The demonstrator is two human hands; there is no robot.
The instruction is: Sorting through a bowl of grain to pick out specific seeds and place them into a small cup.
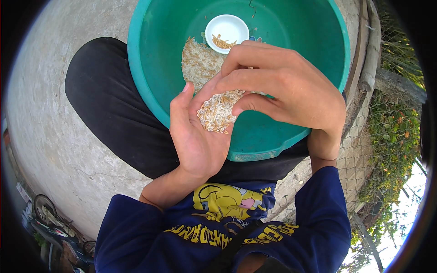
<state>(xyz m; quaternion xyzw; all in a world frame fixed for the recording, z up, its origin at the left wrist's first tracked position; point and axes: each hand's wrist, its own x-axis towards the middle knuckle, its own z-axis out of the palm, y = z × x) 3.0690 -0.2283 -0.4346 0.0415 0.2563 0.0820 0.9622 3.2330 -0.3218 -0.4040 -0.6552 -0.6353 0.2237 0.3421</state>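
Observation:
My left hand is palm up and cupped, holding a small heap of mixed white and brown rice grains. Over that heap bends my right hand, its thumb at the edge of the grains and its forefinger apart from the thumb. Nothing shows between those two fingertips. Both hands are above a green plastic basin. On the basin's floor more rice is spread, partly hidden by my hands. A small white bowl beside it contains some brown unhusked grains.
My black-trousered leg lies against the basin's left side, on a grey concrete floor. To the right run a wooden log and a wire mesh fence with plants. A motorbike stands at lower left.

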